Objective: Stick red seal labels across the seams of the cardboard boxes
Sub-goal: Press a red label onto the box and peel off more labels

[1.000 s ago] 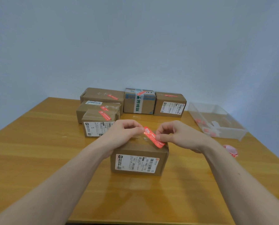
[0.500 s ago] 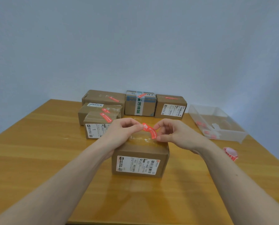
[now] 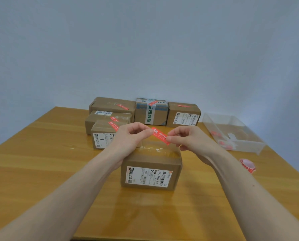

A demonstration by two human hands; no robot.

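A cardboard box with a white shipping label on its front stands in the middle of the wooden table; clear tape runs along its top seam. Just above that top I stretch a red seal label flat between both hands. My left hand pinches its far left end and my right hand pinches its near right end. Whether the label touches the box I cannot tell.
Several cardboard boxes with red labels on top stand at the back and back left. A clear plastic tray with backing scraps sits at the right. A red label roll lies near the right edge.
The label, bowed upward half a second ago, is now pulled straight between my hands. Both hands sit slightly higher over the box top than a second ago.
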